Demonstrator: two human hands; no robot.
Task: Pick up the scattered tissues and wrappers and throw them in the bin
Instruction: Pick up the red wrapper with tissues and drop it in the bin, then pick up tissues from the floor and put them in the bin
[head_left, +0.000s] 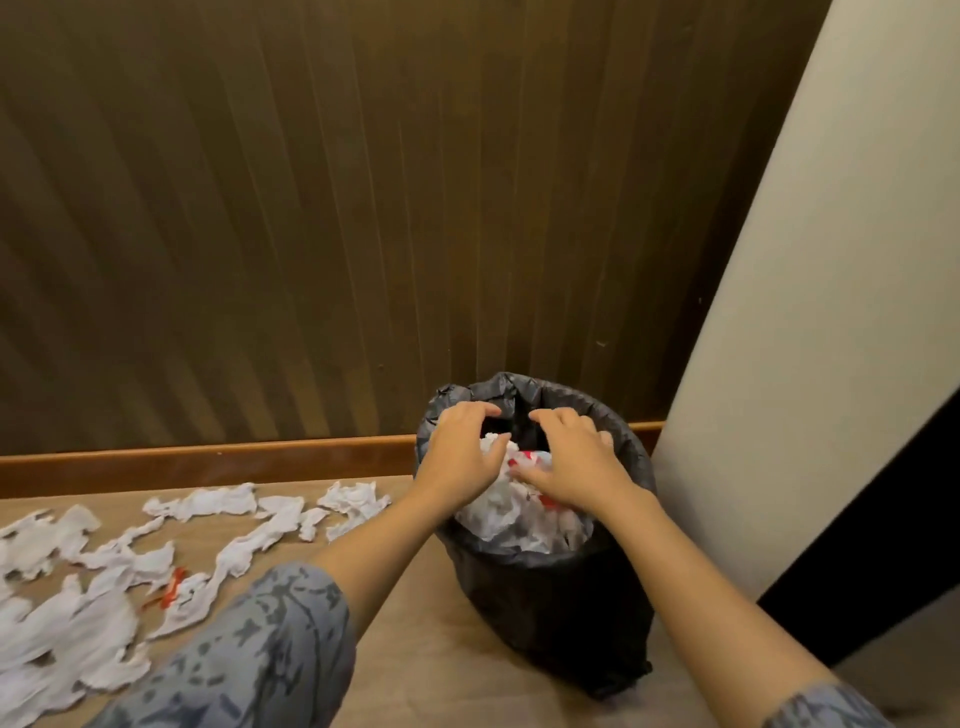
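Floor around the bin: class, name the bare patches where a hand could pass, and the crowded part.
Bare floor lies between the left sleeve and the bin, and as a strip along the skirting board. Scattered tissues and a red wrapper crowd the left.

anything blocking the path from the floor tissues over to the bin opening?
Nothing visible on the floor between the scattered tissues and the bin. At the opening itself, both hands, left hand and right hand, sit over the rim, and trash is already piled near the top.
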